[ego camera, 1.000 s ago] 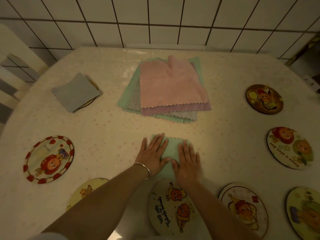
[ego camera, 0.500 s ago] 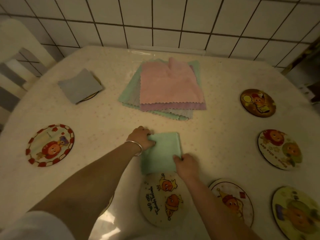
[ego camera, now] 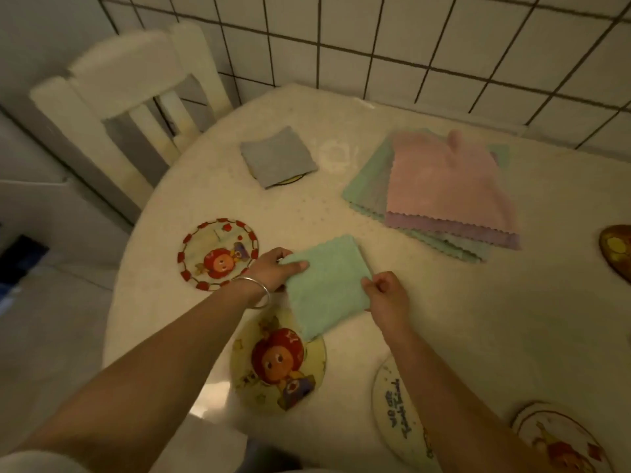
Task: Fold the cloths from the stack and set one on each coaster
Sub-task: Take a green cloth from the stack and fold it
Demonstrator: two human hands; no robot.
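Observation:
A folded green cloth (ego camera: 326, 285) is held just above the table between both hands. My left hand (ego camera: 275, 269) grips its left edge with the thumb on top. My right hand (ego camera: 387, 297) pinches its right edge. The cloth's near corner overlaps a yellow coaster (ego camera: 278, 367) with a cartoon figure. To the left lies a red-rimmed coaster (ego camera: 218, 254) with nothing on it. A folded grey cloth (ego camera: 278, 161) covers a coaster at the back left. The stack of cloths (ego camera: 440, 189), pink on top, lies at the back right.
More coasters lie along the near edge, a white one with writing (ego camera: 399, 407) and another (ego camera: 560, 442), and a dark one (ego camera: 618, 250) at the right edge. A white chair (ego camera: 136, 97) stands beyond the round table (ego camera: 495, 319). A tiled wall is behind.
My hands went from pressing the green cloth flat to gripping its edges and lifting it leftward. The view swung left, bringing the chair into sight.

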